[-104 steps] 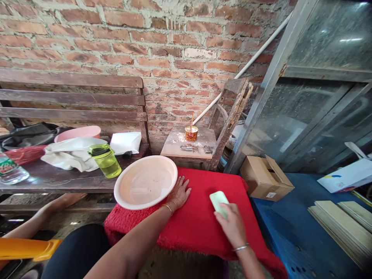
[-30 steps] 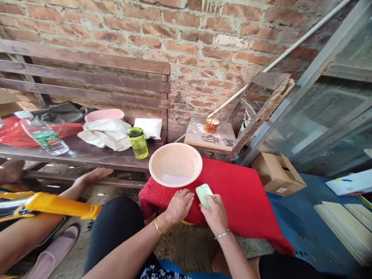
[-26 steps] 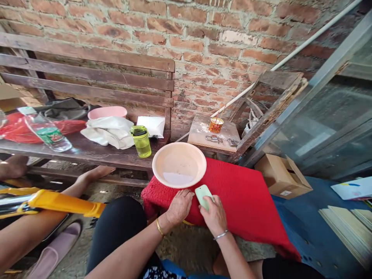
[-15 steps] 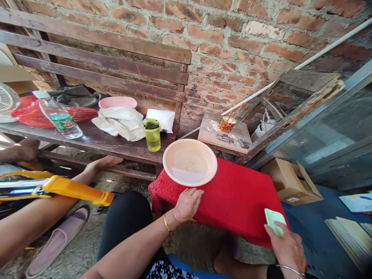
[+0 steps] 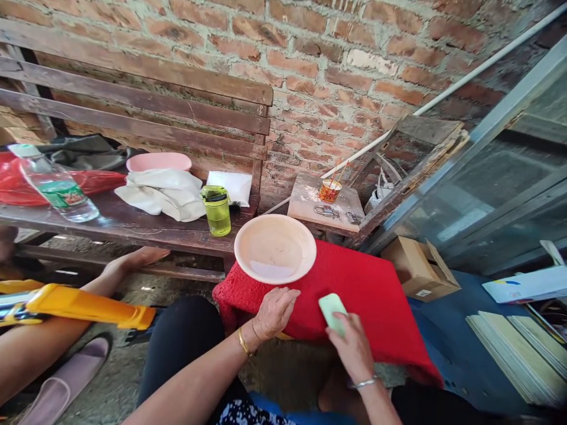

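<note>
1. in the head view, our right hand (image 5: 354, 351) has its thumb and fingers closed around the near end of a pale green block (image 5: 328, 304) with rounded corners; the far end sticks out past the fingertips.
2. that block is over the middle of the red plush cloth (image 5: 376, 295); we cannot tell how firmly, if at all, it presses on the pile.
3. our left hand (image 5: 277, 310) is at the near edge of the cloth, palm down, fingers nearly straight and close together; we see nothing in its hold, though the underside is hidden.
4. we wear a gold bracelet (image 5: 243, 342) on the left wrist and a silver bangle (image 5: 365, 382) on the right.
5. just beyond the left hand, a peach plastic basin (image 5: 274, 236) stands on the cloth's left end; we cannot tell whether the pale patch inside is water or glare.
6. to the left, the wooden bench (image 5: 133, 231) bears a lime green tumbler (image 5: 218, 215), a crumpled white cloth (image 5: 166, 195) and a leaning clear plastic bottle (image 5: 66, 195).
7. behind the basin, a worn wooden chair (image 5: 303, 203) holds a patterned pot (image 5: 329, 192) with thin sticks in it.
8. to the right, we see a cardboard box (image 5: 419, 268) on a blue surface (image 5: 443, 330).
</note>
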Action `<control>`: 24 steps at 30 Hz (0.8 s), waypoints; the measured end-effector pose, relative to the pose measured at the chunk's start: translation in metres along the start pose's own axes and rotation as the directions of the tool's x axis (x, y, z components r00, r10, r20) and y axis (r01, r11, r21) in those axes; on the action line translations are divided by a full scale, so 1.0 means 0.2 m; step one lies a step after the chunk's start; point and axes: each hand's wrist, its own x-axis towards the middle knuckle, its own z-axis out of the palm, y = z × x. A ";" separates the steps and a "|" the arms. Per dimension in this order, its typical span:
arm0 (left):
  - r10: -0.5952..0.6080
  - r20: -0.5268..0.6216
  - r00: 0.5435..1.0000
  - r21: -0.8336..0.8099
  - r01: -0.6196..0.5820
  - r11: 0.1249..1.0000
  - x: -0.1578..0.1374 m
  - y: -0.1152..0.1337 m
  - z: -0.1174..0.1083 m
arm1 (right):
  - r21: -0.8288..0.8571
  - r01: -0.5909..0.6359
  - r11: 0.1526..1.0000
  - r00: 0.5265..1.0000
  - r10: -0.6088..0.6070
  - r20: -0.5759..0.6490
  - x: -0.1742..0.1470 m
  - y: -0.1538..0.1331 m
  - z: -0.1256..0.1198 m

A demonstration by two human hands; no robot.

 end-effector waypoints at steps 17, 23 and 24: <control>0.058 0.097 0.994 -0.031 -0.055 0.998 -0.03 0.03 0.08 | -0.042 0.013 0.999 0.999 -0.014 -0.033 0.14 0.15 -0.17; 0.101 0.045 0.994 -0.086 -0.097 0.992 -0.02 0.07 -0.01 | 0.134 0.312 0.941 0.919 -0.335 0.209 0.29 -0.27 0.12; 0.109 0.041 0.993 -0.083 -0.105 0.991 -0.02 0.07 -0.02 | 0.159 0.297 0.942 0.922 -0.326 0.210 0.31 -0.26 0.13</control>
